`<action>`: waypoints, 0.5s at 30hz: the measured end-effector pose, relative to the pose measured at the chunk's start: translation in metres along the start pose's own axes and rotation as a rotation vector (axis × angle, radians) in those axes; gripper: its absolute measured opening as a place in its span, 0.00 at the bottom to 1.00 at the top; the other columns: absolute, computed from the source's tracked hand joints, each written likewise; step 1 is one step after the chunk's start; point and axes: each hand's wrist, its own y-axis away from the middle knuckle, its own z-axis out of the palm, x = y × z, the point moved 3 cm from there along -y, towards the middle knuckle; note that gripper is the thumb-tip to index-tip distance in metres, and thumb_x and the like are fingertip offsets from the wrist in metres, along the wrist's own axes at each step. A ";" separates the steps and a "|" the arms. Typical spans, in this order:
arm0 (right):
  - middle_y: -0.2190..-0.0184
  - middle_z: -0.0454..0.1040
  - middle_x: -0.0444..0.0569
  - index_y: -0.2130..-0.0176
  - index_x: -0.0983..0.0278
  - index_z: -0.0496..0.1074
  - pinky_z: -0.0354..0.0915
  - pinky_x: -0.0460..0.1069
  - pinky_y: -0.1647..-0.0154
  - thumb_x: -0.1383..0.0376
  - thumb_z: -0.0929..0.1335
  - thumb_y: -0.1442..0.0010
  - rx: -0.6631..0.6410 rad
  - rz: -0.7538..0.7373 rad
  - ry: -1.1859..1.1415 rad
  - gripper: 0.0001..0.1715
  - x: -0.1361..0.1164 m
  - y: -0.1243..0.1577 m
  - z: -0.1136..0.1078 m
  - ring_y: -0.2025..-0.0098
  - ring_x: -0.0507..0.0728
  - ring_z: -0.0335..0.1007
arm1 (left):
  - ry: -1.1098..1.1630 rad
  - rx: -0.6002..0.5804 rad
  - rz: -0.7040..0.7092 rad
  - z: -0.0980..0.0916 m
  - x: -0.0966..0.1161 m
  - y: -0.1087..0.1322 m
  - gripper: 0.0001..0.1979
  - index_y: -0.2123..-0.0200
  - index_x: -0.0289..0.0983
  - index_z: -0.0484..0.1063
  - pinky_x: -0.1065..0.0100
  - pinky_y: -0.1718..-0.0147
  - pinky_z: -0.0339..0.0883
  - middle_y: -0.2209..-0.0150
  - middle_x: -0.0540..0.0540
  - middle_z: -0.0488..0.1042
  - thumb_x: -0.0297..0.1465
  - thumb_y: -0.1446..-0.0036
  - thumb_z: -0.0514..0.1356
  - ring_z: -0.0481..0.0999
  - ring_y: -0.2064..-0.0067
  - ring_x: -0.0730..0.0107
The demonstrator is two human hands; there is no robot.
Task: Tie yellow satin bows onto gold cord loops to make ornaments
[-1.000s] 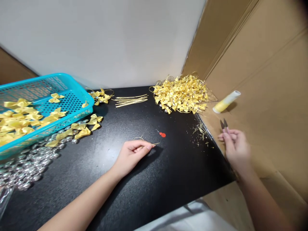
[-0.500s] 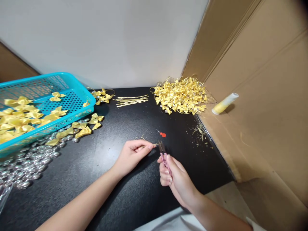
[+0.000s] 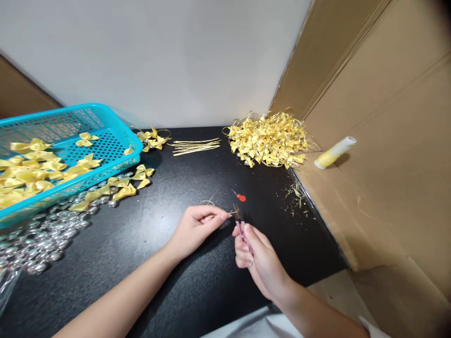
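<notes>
Thumb and fingers of my left hand point(image 3: 202, 225) pinch a thin gold cord point(image 3: 231, 213), whose end sticks out to the right. A loop of cord shows behind the fingers. My right hand point(image 3: 259, 256) is wrapped round pink-handled thread snips point(image 3: 240, 228). Their blades point away from me and lie at the cord's end; whether they touch it I cannot tell. Just beyond the blades a red needle threader point(image 3: 241, 197) lies flat on the black table point(image 3: 197, 291).
At left stands a turquoise basket point(image 3: 136, 151) of yellow bows, with silver beads point(image 3: 52, 244) in front. Cut gold cords point(image 3: 196, 146) lie at the back, beside a heap of finished bows point(image 3: 268, 141). Cord scraps point(image 3: 296, 192) and a yellow-white thread cone point(image 3: 334, 152) are at right.
The view has shifted slightly, so most things sit a little further right. Both hands keep their hold, and the snips' blades look closer together at the cord's end.
</notes>
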 end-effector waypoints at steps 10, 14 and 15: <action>0.82 0.54 0.33 0.69 0.66 0.68 0.39 0.41 0.80 0.46 0.77 0.54 0.029 -0.012 -0.068 0.29 -0.002 -0.001 -0.006 0.82 0.41 0.40 | 0.040 0.008 -0.031 -0.002 -0.003 0.001 0.16 0.72 0.33 0.81 0.73 0.78 0.48 0.81 0.49 0.68 0.42 0.48 0.64 0.57 0.78 0.77; 0.82 0.60 0.36 0.68 0.65 0.70 0.50 0.42 0.79 0.46 0.76 0.51 0.018 -0.047 -0.156 0.26 -0.003 -0.001 -0.011 0.83 0.43 0.50 | 0.187 0.117 -0.025 -0.007 -0.008 -0.002 0.15 0.73 0.34 0.81 0.74 0.80 0.47 0.84 0.53 0.63 0.42 0.51 0.67 0.54 0.80 0.79; 0.80 0.65 0.38 0.68 0.64 0.70 0.56 0.43 0.77 0.46 0.75 0.50 0.015 -0.071 -0.148 0.26 -0.004 -0.002 -0.011 0.81 0.45 0.57 | 0.267 0.157 -0.026 -0.008 -0.009 -0.004 0.15 0.73 0.35 0.80 0.75 0.81 0.46 0.86 0.55 0.59 0.42 0.52 0.67 0.53 0.81 0.79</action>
